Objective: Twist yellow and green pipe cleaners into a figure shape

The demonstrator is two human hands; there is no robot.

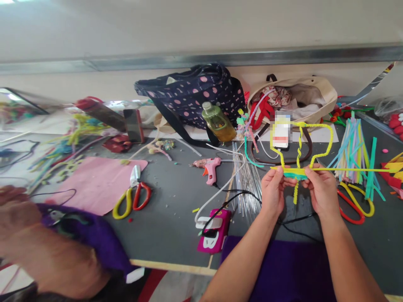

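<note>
My left hand and my right hand are both closed on a yellow pipe-cleaner frame held upright above the grey table. The frame forms two loops with a twisted stem between them. A teal strip wraps its lower bar between my fingers. A long yellow strand runs off to the right from my right hand. A short yellow tail hangs below the bar.
A pink glue gun, several clear sticks, a pink phone with cables, scissors on pink paper, red-yellow scissors, coloured pipe cleaners, a bottle and two bags lie around. Another person's arm is at lower left.
</note>
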